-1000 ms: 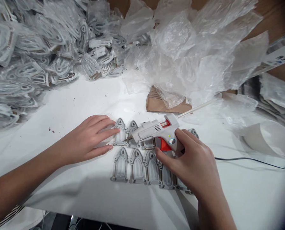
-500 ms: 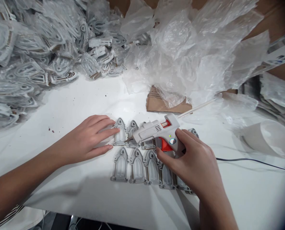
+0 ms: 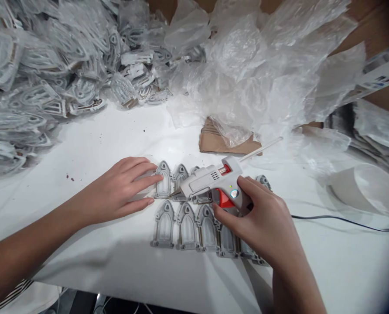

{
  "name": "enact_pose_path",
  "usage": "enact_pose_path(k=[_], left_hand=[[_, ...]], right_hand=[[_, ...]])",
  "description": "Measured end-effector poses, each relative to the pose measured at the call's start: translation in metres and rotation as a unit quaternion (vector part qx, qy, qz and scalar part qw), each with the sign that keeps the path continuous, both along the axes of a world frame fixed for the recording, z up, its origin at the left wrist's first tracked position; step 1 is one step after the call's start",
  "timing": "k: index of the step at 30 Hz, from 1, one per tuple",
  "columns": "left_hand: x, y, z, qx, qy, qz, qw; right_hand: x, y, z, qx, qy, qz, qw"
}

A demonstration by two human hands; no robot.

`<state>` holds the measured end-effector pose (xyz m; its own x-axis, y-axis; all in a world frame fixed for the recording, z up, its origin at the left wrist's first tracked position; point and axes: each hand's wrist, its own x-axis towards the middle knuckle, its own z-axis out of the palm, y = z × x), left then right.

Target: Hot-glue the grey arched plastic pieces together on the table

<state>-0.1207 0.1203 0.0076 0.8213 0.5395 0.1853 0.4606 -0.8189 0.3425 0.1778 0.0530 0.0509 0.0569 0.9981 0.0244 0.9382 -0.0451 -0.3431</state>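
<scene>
My right hand [image 3: 263, 222] grips a white and orange hot glue gun [image 3: 207, 183], with its nozzle low over the back row of grey arch-shaped pieces. A glue stick [image 3: 260, 149] runs out of the gun's rear. My left hand [image 3: 119, 187] lies flat on the table, holding nothing, its fingertips at the first back-row arch piece [image 3: 163, 181]. A second row of matching arch pieces [image 3: 188, 226] lies nearer me, partly hidden under my right hand. The gun body hides part of the back row.
Several plastic-wrapped arch pieces [image 3: 40, 69] are heaped at the far left of the white table [image 3: 83, 261]. Crumpled clear plastic [image 3: 253, 74] and a cardboard piece [image 3: 220, 144] lie behind the rows. A black cable [image 3: 341, 219] and a curved white object [image 3: 361, 187] are at the right.
The glue gun has shifted slightly left, and less of the glue stick shows behind it. My left hand has not moved.
</scene>
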Motion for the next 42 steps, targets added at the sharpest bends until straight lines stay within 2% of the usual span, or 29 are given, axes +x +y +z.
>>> enact_pose_path(k=[8, 16, 26, 37, 42], left_hand=[[0.0, 0.0, -0.001, -0.006, -0.003, 0.005, 1.0], [0.0, 0.0, -0.001, -0.007, -0.011, 0.005, 1.0], [-0.001, 0.0, 0.0, -0.015, -0.003, 0.009, 1.0], [0.001, 0.0, 0.001, -0.022, -0.003, 0.008, 1.0], [0.0, 0.0, 0.0, -0.019, -0.004, 0.003, 1.0]], right_hand=[[0.001, 0.002, 0.001, -0.001, 0.044, -0.048, 0.998], [0.006, 0.0, -0.006, 0.005, 0.078, -0.048, 0.996], [0.004, 0.0, -0.002, 0.008, 0.105, -0.068, 0.992], [-0.006, -0.002, 0.015, -0.004, 0.188, -0.118, 0.975], [-0.007, -0.004, 0.024, 0.023, 0.218, -0.136, 0.966]])
